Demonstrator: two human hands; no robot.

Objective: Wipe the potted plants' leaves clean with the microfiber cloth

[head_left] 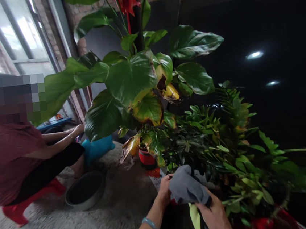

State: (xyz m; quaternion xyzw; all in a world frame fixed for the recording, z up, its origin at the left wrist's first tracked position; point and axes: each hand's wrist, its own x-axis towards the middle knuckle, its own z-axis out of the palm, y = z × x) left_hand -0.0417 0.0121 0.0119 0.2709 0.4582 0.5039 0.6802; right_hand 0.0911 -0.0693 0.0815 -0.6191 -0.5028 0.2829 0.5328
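Observation:
A grey cloth, soft and bunched so that its kind cannot be made out, is held between my two hands low in the view. My left hand grips its left edge, with a pale blue bangle on the wrist. At its lower right, the fingers of my right hand are closed on the cloth. A yellow-green strip of fabric hangs below it beside my right hand; whether the two are joined I cannot tell.
A large potted plant rises ahead, its red pot on the floor. Leafy plants crowd the right. At left a person sits on a red stool, near a grey basin and a blue bag.

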